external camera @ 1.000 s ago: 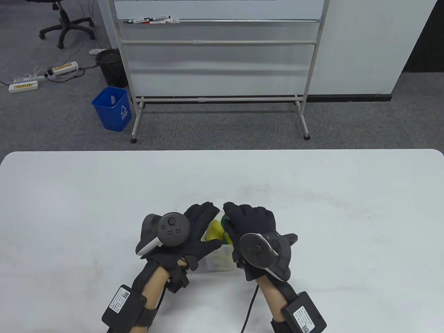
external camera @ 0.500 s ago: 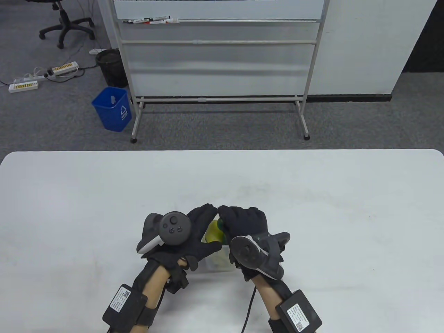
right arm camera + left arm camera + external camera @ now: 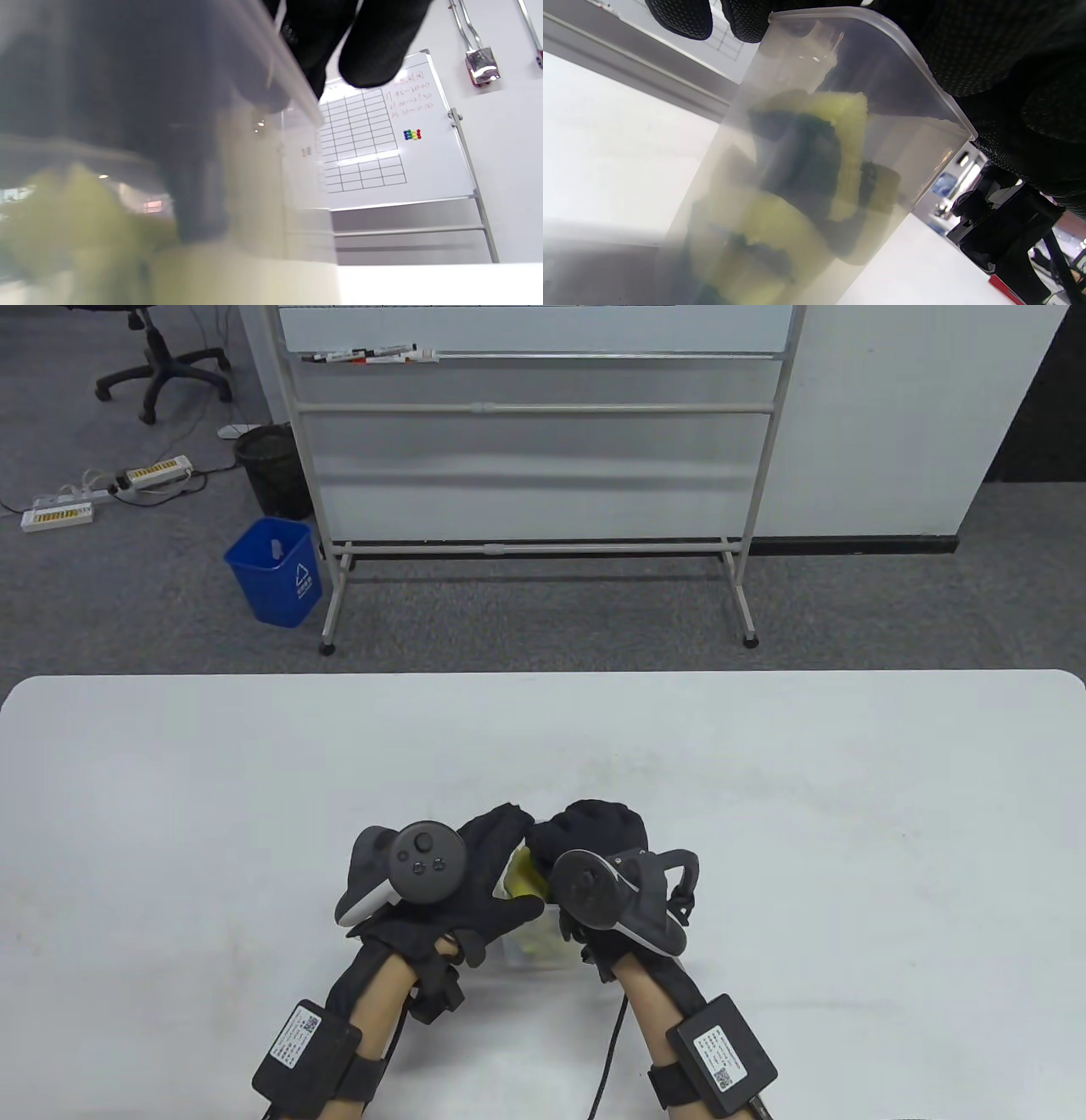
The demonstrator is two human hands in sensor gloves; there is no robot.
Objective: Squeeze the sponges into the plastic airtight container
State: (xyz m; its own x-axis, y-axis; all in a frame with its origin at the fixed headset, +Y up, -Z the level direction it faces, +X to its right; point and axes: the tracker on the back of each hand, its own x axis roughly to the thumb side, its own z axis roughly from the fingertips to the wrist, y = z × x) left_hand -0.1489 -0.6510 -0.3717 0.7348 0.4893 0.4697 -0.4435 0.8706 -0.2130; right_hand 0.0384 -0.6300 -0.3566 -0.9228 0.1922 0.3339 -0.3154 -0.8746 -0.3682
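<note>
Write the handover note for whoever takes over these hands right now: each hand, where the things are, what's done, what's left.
Left hand: grips the near-left side of the clear container, steadying it on the table.
Right hand: fingers curled down into the container mouth, pressing on the yellow-green sponges.
Done: several sponges sit packed inside, seen through the wall.
Left: finish pressing the top sponge below the rim, which it seems not yet to clear. No lid in view.

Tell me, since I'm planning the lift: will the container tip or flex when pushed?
The plastic container looks thin-walled, so probably flexes. It stands tall and holds only sponges, likely light and tippy. The left hand steadies it.
</note>
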